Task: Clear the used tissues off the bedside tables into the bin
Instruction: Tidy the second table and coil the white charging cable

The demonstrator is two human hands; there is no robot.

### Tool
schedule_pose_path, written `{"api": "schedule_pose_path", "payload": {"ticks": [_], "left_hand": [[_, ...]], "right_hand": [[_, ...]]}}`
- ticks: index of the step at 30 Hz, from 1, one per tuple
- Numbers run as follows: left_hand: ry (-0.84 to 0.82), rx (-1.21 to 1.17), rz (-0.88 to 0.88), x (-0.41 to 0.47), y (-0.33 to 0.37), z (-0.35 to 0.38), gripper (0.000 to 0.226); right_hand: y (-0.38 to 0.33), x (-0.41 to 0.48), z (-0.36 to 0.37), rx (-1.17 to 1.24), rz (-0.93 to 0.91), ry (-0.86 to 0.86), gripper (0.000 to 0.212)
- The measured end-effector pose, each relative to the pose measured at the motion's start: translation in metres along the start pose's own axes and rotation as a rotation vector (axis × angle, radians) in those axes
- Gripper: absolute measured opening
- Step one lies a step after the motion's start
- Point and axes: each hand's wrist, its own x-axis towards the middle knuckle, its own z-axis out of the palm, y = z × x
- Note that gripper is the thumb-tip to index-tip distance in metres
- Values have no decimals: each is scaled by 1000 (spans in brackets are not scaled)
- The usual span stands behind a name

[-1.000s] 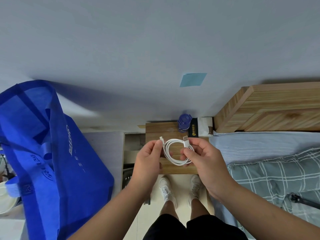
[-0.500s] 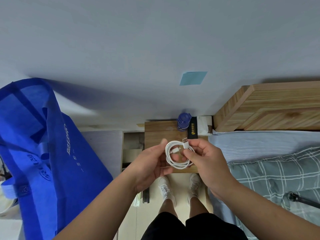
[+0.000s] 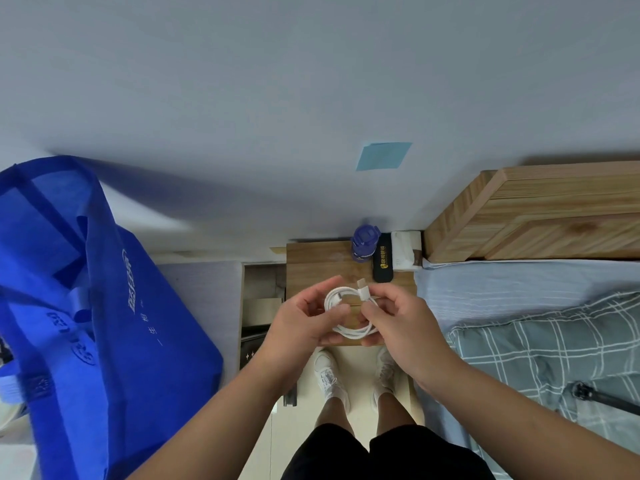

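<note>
The left hand (image 3: 304, 323) and right hand (image 3: 398, 323) both pinch a coiled white charging cable (image 3: 349, 313) above the wooden bedside table (image 3: 318, 265), fingers closed on its loops (the right thumb and forefinger grip just below the plug). Around them, from largest down, hang a big blue fabric bag (image 3: 86, 306) at left, a bed with a grey checked pillow (image 3: 554, 351) at right, and at the table's far edge a blue bottle (image 3: 363, 244), a black case with gold lettering (image 3: 382, 266) and a white tissue pack (image 3: 406, 249).
</note>
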Motion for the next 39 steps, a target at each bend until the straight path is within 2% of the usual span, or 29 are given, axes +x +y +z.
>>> {"api": "schedule_pose_path", "payload": {"ticks": [2,3,5,10,13,17,22,27,30,32,36,39], "left_hand": [[115,258,83,5,-4,0,24],[153,326,112,7,-6,0,17],[211,378,126,11,-10,2,17],[236,218,64,20,-24,2,15],[235,185,11,30,-36,-4,24],[246,96,-71,60,-66,-14,26],[283,178,-171,127,-125,-30,31],[399,148,-151,224,-191,-41,34],[481,153,-111,280,-220,-46,24],[491,199,-90,311,-234,-50,17],[507,336,-58,349,-251,-61,19],[513,387,-23,361,-256,-67,16]], "right_hand": [[5,0,1,-28,-43,-21,26],[7,0,2,-26,-52,-11,26],[13,3,4,5,-31,32,26],[25,15,-1,226,189,-7,27],[38,20,-2,199,266,-59,24],[68,43,1,114,307,22,15],[131,105,9,124,363,153,13],[211,185,16,114,368,273,3],[251,233,17,80,367,337,9],[268,259,17,18,301,345,13],[291,292,17,-83,236,353,28],[304,303,19,-116,220,394,26]]}}
